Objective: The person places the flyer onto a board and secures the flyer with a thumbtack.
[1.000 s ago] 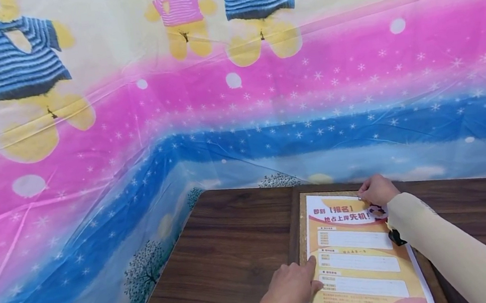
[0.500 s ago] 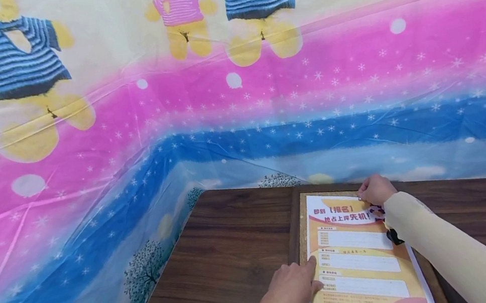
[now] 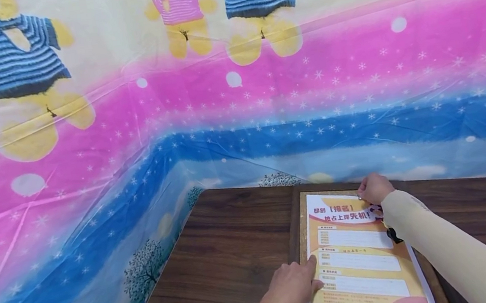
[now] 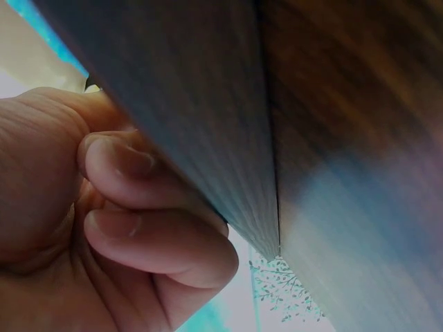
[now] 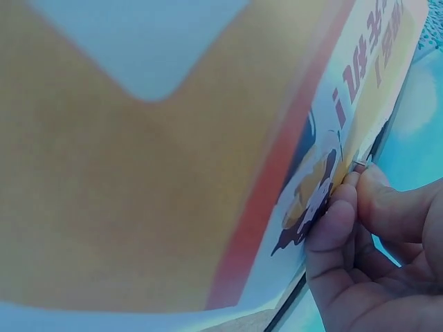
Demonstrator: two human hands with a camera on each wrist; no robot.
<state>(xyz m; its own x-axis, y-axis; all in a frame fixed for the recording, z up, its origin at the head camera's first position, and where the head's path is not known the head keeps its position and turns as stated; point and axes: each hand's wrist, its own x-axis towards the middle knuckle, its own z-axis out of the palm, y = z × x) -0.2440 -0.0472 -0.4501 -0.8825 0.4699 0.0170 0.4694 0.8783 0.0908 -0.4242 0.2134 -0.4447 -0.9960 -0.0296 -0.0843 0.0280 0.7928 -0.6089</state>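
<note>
A printed sheet of paper (image 3: 359, 268) with red lettering lies over a cork board (image 3: 302, 205) on the dark wood table. Near the sheet's top edge, my right hand (image 3: 376, 188) pinches a small pin (image 5: 360, 164) between thumb and fingertips. The pin's thin metal shaft shows in the right wrist view; its head is mostly covered by the fingers. My left hand (image 3: 288, 287) rests at the sheet's left side, index fingertip and thumb touching its edge. In the left wrist view, two fingers (image 4: 163, 242) of that hand are curled with nothing visible inside them.
The wood table (image 3: 218, 245) extends left and right of the board. Behind it hangs a pink and blue cloth (image 3: 242, 141) printed with bears and snowflakes, close against the table's back edge. A black band (image 3: 393, 235) is on the right wrist.
The right wrist and sleeve have shifted slightly to the left, while the fingertips stay at the same spot by the sheet's top edge. The left hand and the sheet have not moved.
</note>
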